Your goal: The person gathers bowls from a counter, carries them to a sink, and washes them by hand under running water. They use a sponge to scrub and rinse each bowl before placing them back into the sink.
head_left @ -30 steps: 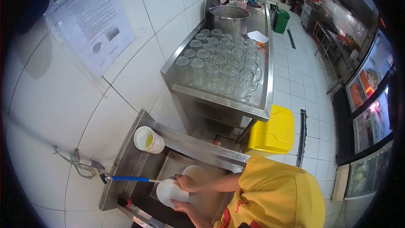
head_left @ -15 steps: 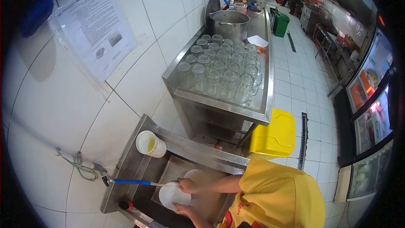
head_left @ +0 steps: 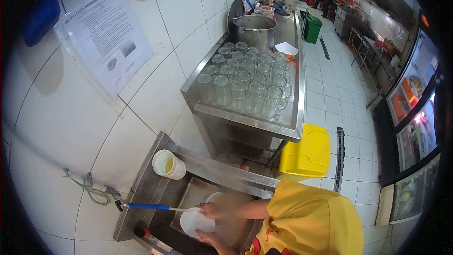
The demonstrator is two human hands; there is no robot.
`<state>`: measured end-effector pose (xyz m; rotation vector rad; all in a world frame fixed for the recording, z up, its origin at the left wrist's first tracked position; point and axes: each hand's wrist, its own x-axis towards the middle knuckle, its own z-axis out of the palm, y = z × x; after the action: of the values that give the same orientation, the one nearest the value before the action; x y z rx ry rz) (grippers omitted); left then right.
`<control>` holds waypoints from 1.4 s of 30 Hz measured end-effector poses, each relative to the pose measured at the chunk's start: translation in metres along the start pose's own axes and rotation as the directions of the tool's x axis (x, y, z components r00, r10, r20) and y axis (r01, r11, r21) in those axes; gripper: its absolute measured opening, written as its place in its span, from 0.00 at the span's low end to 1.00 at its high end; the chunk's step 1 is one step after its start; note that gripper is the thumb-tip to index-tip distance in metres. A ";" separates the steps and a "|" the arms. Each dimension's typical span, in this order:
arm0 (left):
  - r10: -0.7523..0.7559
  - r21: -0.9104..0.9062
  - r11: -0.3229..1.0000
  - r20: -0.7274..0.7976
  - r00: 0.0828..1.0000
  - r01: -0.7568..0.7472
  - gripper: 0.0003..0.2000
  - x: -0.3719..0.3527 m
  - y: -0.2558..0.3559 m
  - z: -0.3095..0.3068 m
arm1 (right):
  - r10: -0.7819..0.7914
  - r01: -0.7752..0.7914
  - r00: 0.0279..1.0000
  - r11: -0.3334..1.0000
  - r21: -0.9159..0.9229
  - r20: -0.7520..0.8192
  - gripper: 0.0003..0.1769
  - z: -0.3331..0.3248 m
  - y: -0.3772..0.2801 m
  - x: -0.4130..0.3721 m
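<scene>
At the far left, a blue hose [head_left: 148, 206] runs from the wall tap [head_left: 112, 192], with a pale stream reaching from its end to a white bowl [head_left: 197, 222]. Just beside the wall, an open white bucket [head_left: 170, 165] holds yellowish liquid at the corner of the metal sink [head_left: 222, 164]. The bowl is tilted over the basin; its contents are too small to make out. The right hand [head_left: 211, 210] is partly closed, gripping the bowl's upper rim, and the left hand [head_left: 205, 236] has its fingers curled on the lower edge. Another white dish [head_left: 221, 199] lies in the sink, partly behind the right hand.

Beyond, the metal worktop [head_left: 245, 117] bears rows of upturned glass mugs [head_left: 255, 95], with a large metal pot [head_left: 255, 30] behind them. To the right are a closed yellow bin [head_left: 306, 152], a green bin [head_left: 312, 29] and glass-fronted fridges [head_left: 415, 108] with orange containers [head_left: 401, 106] inside.
</scene>
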<state>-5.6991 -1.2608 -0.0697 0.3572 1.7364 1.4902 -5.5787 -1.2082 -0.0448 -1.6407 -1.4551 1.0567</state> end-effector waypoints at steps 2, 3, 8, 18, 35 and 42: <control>-0.052 0.024 0.998 -0.095 0.994 0.055 0.28 -0.015 0.013 0.007 | 0.034 -0.034 0.999 0.999 -0.004 0.006 0.17 -0.004 -0.006 -0.004; -0.053 0.024 0.998 -0.095 0.994 0.055 0.28 -0.012 0.009 0.005 | 0.067 -0.067 0.998 0.998 -0.007 0.012 0.18 -0.004 -0.006 -0.004; -0.100 0.055 0.993 -0.141 0.985 0.109 0.29 -0.038 0.034 0.013 | 0.043 -0.048 0.988 0.998 -0.034 -0.145 0.17 0.014 0.005 -0.003; -0.124 0.161 0.974 -0.202 0.971 0.158 0.30 -0.002 0.002 0.004 | 0.008 -0.020 0.981 0.998 -0.061 -0.196 0.16 0.011 -0.001 -0.011; -0.161 0.124 0.975 -0.175 0.971 0.184 0.31 -0.017 0.020 0.010 | -0.019 0.016 0.995 0.999 -0.033 -0.094 0.14 0.011 0.000 -0.001; -0.150 0.034 0.986 -0.219 0.964 0.162 0.29 0.008 -0.017 0.000 | 0.036 -0.042 0.980 0.999 -0.024 -0.194 0.16 0.016 -0.007 -0.005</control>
<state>-5.6998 -1.2603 -0.0882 0.0829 1.9290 1.4137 -5.5958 -1.2123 -0.0448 -1.7459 -1.3201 0.8747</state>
